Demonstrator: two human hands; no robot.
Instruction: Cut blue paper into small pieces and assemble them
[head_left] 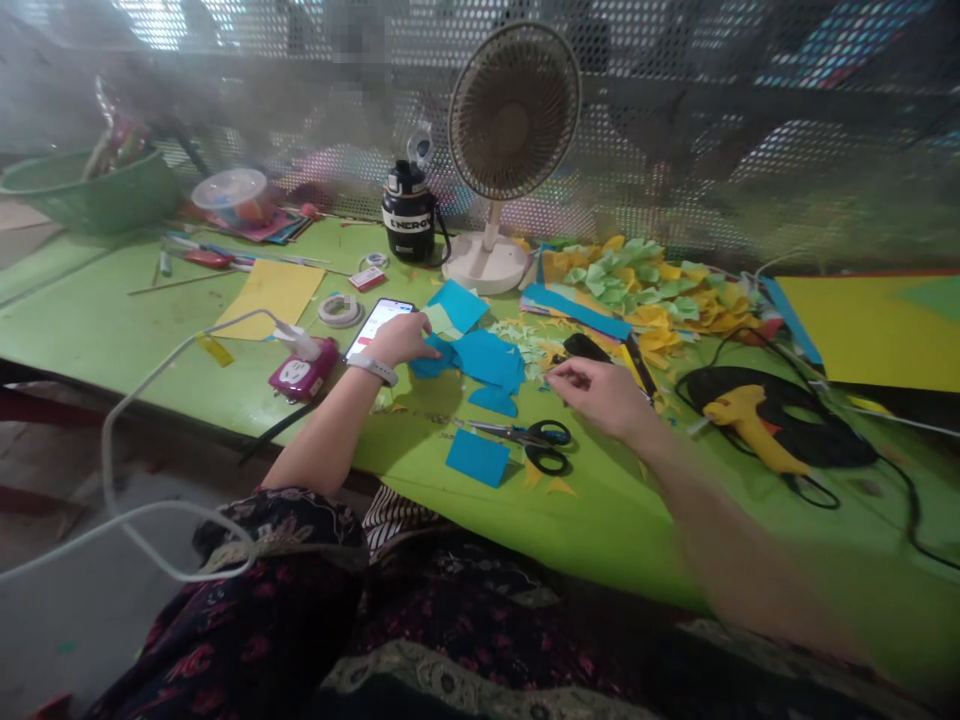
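Observation:
My left hand [405, 339] reaches over the phone [379, 325], thumb and fingers apart, at the left edge of a loose pile of cut blue paper pieces [491, 360]. Its fingertips touch or nearly touch the blue paper; a grip on it is not visible. To the right, my right hand [600, 395] is closed in a pinch above the table, near pale green paper scraps [525, 340]. What lies between its fingertips is too small to make out. Black-handled scissors [544, 440] lie between the hands, beside a blue paper rectangle [478, 457].
A fan [491, 260] and a dark bottle [409, 220] stand at the back. Yellow and green paper shapes [660, 285] are heaped behind my right hand. A yellow glue gun [757, 430] with a cord lies right. Tape [340, 310] and a purple socket block [304, 370] sit left.

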